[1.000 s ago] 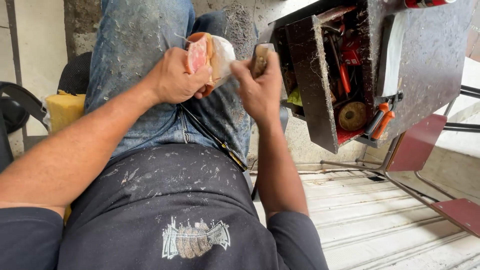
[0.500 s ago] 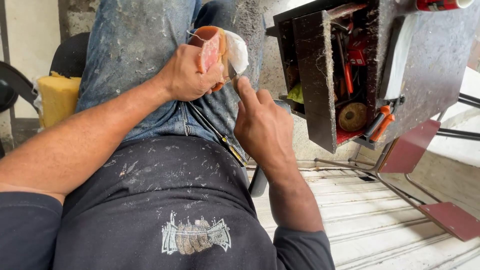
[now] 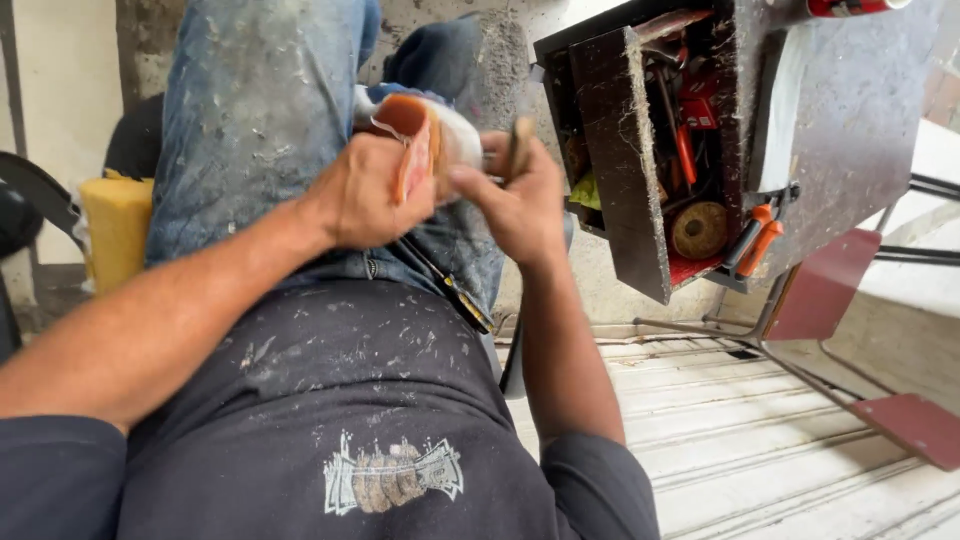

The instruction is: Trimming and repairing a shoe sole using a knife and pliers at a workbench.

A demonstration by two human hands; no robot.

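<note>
Orange-soled shoe [image 3: 425, 140] sits upper centre of frame, left hand [image 3: 365, 195] clamped around it over the lap; right hand [image 3: 515, 195] fingers wrapped tight on a wooden-handled tool [image 3: 519, 145]. One slip toward that thumb could nick it

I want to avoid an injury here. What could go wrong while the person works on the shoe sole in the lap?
1. The right hand works a wooden-handled tool right against the left hand holding the sole; a slip could hurt the left fingers.
2. The sole is held over the thigh without support, so it might twist or the tool could strike the leg.
</note>
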